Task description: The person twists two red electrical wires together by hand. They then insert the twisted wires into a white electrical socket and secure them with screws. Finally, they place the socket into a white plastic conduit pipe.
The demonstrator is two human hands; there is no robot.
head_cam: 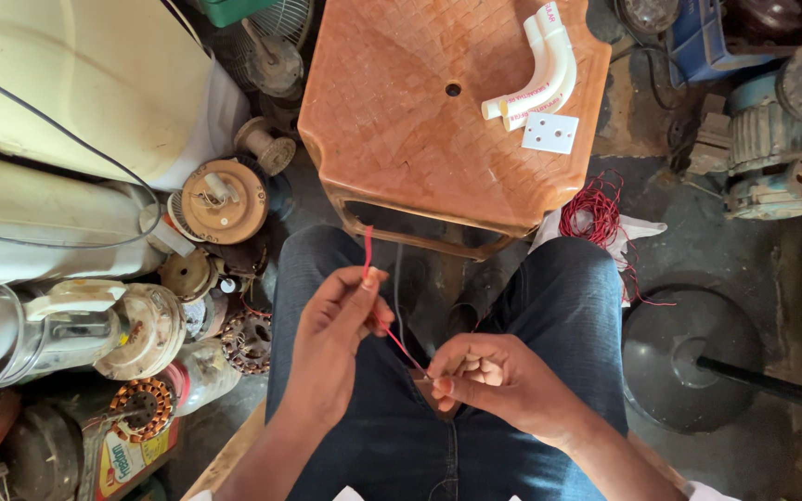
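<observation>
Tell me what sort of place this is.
Probably a small electrical repair workshop: motor windings and fan parts heaped on the floor, a red wire coil, and both hands working red wire.

A brown plastic stool (420,121) stands on a dark, dirty floor (698,241). White bent pipes (540,70) and a small white plate (550,133) lie on it. Old motor parts (225,199) sit at one side, and a round black stand (689,357) at the other.
</observation>
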